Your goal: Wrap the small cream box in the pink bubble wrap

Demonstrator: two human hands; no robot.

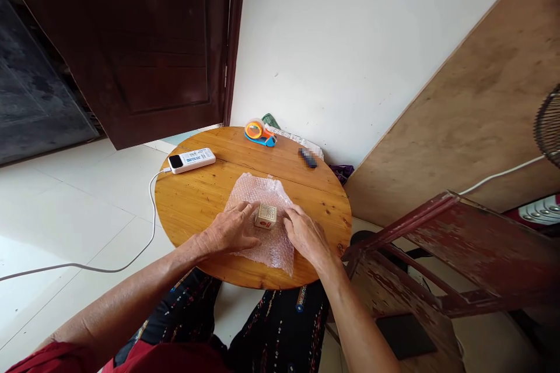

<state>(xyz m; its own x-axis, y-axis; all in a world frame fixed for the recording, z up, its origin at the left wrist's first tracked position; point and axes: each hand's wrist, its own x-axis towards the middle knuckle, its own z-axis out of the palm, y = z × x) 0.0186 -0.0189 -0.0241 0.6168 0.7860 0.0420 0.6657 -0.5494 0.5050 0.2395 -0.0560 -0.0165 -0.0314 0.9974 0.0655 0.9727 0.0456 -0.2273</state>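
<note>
Bubble wrap of clear, pinkish plastic lies spread flat under the fingers of the left hand and the right hand, with a small cream cardboard box with red print sitting on it between them. Neither hand grips: the fingers are loosely parted, though I cannot tell whether the left fingertips touch the box. Judging by this, placing the box is done and covering it appears left; an orange-and-blue plastic tape dispenser lies untouched, well beyond both hands.
</note>
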